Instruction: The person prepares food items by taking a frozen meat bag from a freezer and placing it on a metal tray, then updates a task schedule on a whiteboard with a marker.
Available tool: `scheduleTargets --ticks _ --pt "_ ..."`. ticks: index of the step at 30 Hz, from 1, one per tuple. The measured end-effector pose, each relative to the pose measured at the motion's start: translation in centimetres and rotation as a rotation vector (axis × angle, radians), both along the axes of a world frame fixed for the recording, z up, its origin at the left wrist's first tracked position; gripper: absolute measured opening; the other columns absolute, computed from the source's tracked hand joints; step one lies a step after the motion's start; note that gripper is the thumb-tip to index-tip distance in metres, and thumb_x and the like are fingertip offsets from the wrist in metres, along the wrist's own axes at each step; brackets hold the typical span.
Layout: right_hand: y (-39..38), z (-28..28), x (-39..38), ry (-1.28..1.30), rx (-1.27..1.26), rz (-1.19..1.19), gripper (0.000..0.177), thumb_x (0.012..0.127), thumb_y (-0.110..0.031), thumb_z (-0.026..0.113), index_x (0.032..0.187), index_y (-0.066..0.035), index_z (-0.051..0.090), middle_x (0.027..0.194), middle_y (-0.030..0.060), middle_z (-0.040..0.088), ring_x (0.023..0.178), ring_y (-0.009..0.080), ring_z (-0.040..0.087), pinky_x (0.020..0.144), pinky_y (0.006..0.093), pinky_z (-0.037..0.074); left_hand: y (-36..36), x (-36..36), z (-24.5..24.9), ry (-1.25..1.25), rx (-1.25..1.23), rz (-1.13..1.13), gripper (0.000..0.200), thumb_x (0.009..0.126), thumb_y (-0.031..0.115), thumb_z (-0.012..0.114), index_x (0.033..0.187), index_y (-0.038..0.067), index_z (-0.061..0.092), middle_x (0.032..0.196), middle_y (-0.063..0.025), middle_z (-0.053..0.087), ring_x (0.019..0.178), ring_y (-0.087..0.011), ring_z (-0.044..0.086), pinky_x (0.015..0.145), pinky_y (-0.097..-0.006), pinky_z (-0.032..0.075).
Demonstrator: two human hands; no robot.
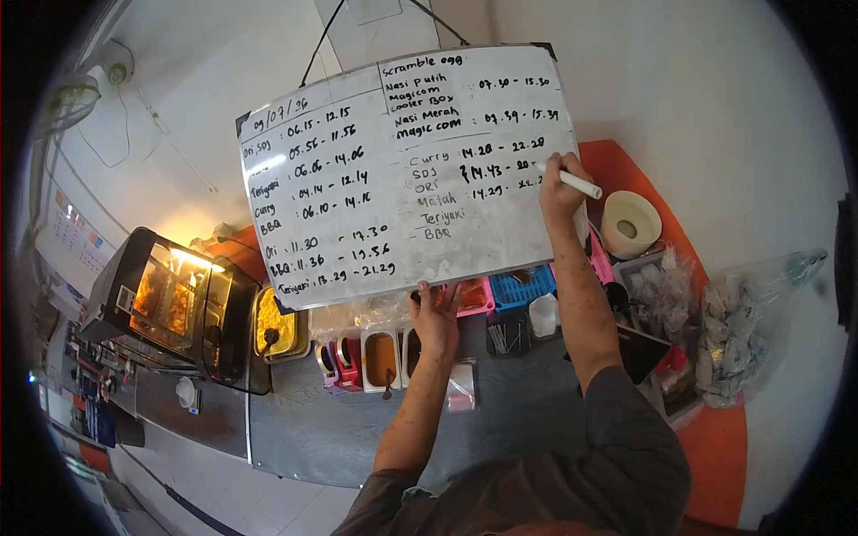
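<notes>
A whiteboard (340, 237) covered with handwritten food names and times hangs from black straps, slightly tilted. My right hand (561, 189) is closed around a white marker (581, 185), its tip at the board beside the line "14.43 - 20". My left hand (435, 323) grips the board's lower edge from below, fingers up against it. A small dark thing, perhaps the marker's cap, shows by its fingertips; its kind is not clear.
Below the board, a dark counter (313, 429) holds a sauce container (382, 353), red tape dispensers (349, 362), a yellow food tray (275, 322) and a blue basket (523, 288). A lit food warmer (170, 299) stands left; plastic bags (737, 339) lie right.
</notes>
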State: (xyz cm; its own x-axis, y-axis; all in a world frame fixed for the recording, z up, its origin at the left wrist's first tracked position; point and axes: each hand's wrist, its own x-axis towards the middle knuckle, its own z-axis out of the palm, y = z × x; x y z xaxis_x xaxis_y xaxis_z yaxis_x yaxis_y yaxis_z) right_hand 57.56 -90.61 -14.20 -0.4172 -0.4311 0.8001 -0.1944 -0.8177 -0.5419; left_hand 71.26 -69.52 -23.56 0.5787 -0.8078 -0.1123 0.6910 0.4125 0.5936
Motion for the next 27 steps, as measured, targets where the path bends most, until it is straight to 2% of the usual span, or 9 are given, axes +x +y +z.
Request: scheduleTargets --ticks 3,7,9,13,15,27 --pt "0.0 0.3 0.0 0.074 0.039 -0.010 0.028 0.077 -0.004 0.056 0.054 -0.002 0.039 0.045 0.0042 0.037 0.042 0.0094 0.034 0.041 0.0275 0.029 0.1 0.0 -0.1 -0.013 -0.032 -0.021 0.032 0.092 0.027 0.049 0.115 0.009 0.035 0.111 -0.0113 0.045 0.106 -0.0344 0.052 0.092 -0.0454 0.046" --pt "0.0 0.9 -0.7 -0.003 0.048 0.039 0.027 0.077 -0.004 0.056 0.054 -0.002 0.040 0.045 0.0039 0.039 0.042 0.0092 0.036 0.041 0.0270 0.030 0.1 -0.2 0.0 -0.021 -0.033 0.005 0.034 0.092 0.026 0.048 0.117 0.009 0.034 0.115 -0.0124 0.044 0.106 -0.0356 0.052 0.092 -0.0454 0.046" --pt "0.9 1.8 -1.5 0.043 0.021 -0.004 0.029 0.077 -0.003 0.056 0.054 -0.001 0.039 0.044 0.0072 0.040 0.039 0.0115 0.037 0.039 0.0277 0.031 0.4 0.0 0.2 -0.021 -0.072 -0.037 0.034 0.092 0.026 0.048 0.119 0.010 0.033 0.118 -0.0133 0.044 0.106 -0.0362 0.052 0.091 -0.0452 0.047" --pt "1.4 2.2 -1.7 0.098 -0.013 -0.014 0.028 0.077 -0.003 0.057 0.054 -0.001 0.040 0.044 0.0072 0.042 0.039 0.0106 0.039 0.040 0.0272 0.032 0.4 0.2 0.1 0.019 -0.044 -0.048 0.034 0.092 0.026 0.048 0.119 0.011 0.033 0.116 -0.0131 0.045 0.106 -0.0365 0.052 0.090 -0.0453 0.048" --pt "1.9 2.7 -1.5 0.117 0.006 0.016 0.029 0.077 -0.007 0.059 0.055 -0.001 0.041 0.045 0.0052 0.040 0.041 0.0104 0.037 0.041 0.0269 0.031 0.3 0.4 -0.3 0.041 -0.024 -0.047 0.034 0.092 0.026 0.048 0.119 0.012 0.033 0.114 -0.0129 0.047 0.105 -0.0369 0.053 0.089 -0.0454 0.048" --pt "0.5 1.6 -1.3 0.096 -0.035 -0.030 0.027 0.077 -0.004 0.057 0.055 -0.002 0.041 0.044 0.0042 0.039 0.041 0.0092 0.035 0.040 0.0265 0.029 0.0 0.0 -0.3 0.045 -0.034 -0.028 0.032 0.092 0.027 0.048 0.117 0.012 0.035 0.114 -0.0109 0.045 0.104 -0.0343 0.054 0.088 -0.0434 0.049"
